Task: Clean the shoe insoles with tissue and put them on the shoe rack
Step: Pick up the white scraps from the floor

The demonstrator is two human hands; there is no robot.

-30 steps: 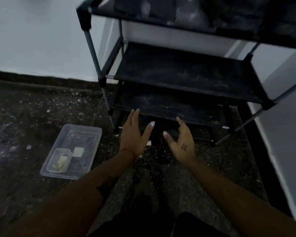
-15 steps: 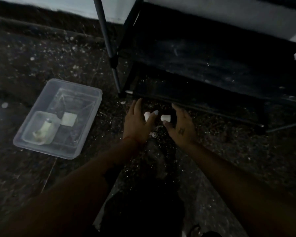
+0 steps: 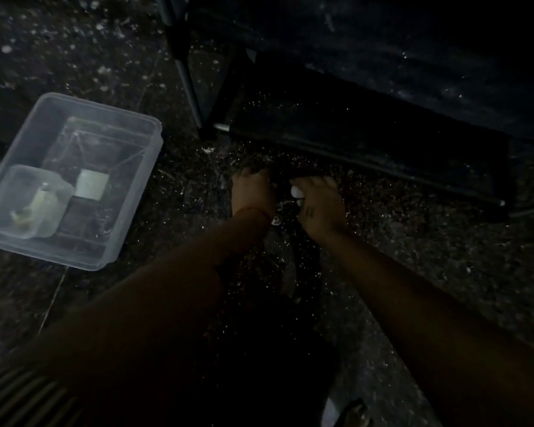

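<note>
- Reaching low: left hand [image 3: 252,192] and right hand [image 3: 318,201] side by side at dark shoe rack's bottom shelf [image 3: 367,140] front edge.
- Fingers curl forward under the shadow; grip unclear, no insole visible.

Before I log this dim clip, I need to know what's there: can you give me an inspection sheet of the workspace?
Surface: dark speckled floor, littered with pale flecks.
Job's things: black shoe rack, lowest shelf near the floor; insoles and tissue not made out.
Clutter: clear bin left of the rack, holding a smaller tub and a white square.
Grippers: left hand and right hand reach side by side under the rack's front edge; fingers hidden in shadow.
Cables: nothing seen.
Surroundings: too dark to tell.
</note>
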